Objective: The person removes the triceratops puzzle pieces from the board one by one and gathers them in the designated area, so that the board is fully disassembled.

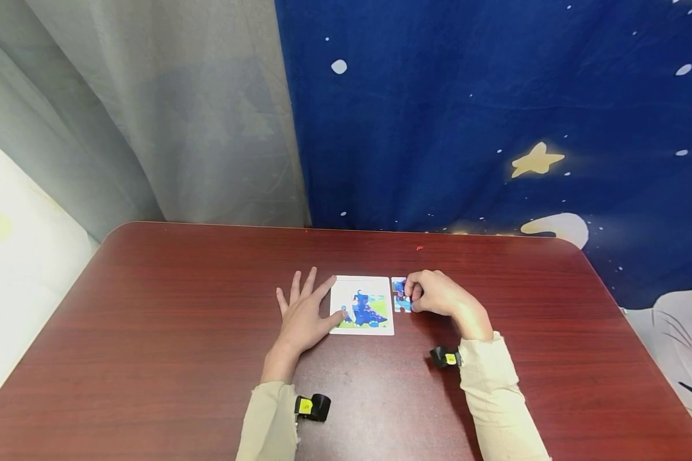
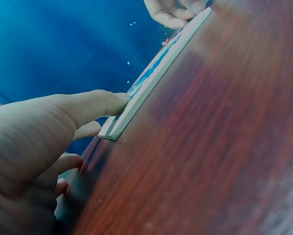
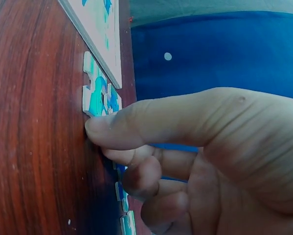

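A white-framed puzzle board (image 1: 343, 289) lies flat on the table, partly filled with a blue dinosaur picture. My left hand (image 1: 305, 318) is at its left side with fingers spread, and the thumb (image 2: 114, 102) rests on the board's edge in the left wrist view. Just right of the board sit loose jigsaw pieces (image 1: 401, 305) with blue printing. Over their right side is my right hand (image 1: 443, 296), fingers curled, thumb and forefinger pinching at a puzzle piece (image 3: 96, 95). The fingers hide part of these pieces. Further jigsaw pieces (image 3: 128, 223) show beneath the hand in the right wrist view.
The reddish-brown table (image 1: 179, 333) spreads around both hands. A small red scrap (image 1: 420, 248) lies near its back edge. Behind hang a grey curtain (image 1: 219, 128) and a blue curtain (image 1: 427, 115). Black wrist devices (image 1: 314, 407) are strapped near the sleeves.
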`<state>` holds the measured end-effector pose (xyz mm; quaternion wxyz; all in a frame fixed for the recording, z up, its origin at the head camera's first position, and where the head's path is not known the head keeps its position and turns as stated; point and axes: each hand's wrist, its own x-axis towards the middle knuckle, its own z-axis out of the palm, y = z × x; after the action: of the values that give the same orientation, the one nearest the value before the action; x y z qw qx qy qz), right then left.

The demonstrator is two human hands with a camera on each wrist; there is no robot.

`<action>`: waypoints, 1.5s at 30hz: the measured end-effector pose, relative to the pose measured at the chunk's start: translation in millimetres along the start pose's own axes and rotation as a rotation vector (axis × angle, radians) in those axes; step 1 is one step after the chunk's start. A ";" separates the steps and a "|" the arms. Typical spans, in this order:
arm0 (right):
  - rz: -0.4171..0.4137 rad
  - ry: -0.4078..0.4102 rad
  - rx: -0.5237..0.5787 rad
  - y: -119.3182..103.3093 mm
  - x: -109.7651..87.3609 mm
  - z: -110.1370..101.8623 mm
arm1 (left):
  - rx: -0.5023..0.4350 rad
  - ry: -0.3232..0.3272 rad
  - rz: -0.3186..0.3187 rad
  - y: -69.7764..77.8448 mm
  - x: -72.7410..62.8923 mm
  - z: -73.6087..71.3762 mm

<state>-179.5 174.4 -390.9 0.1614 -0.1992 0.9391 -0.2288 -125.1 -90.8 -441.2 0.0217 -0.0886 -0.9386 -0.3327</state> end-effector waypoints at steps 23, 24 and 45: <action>0.020 0.030 0.022 -2.7 -3.2 -5.1 | -0.005 -0.003 0.004 2.0 1.0 -1.1; 0.012 0.034 0.018 -4.2 -3.2 -5.1 | -0.006 -0.004 0.003 1.9 1.0 -1.2; -0.165 0.112 -0.086 -52.0 15.0 35.0 | -0.005 -0.008 -0.013 2.0 0.3 -2.1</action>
<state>-163.2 112.5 -397.9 0.0807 -0.2693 0.9361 -0.2114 -125.1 -90.5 -438.4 0.0155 -0.0841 -0.9384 -0.3347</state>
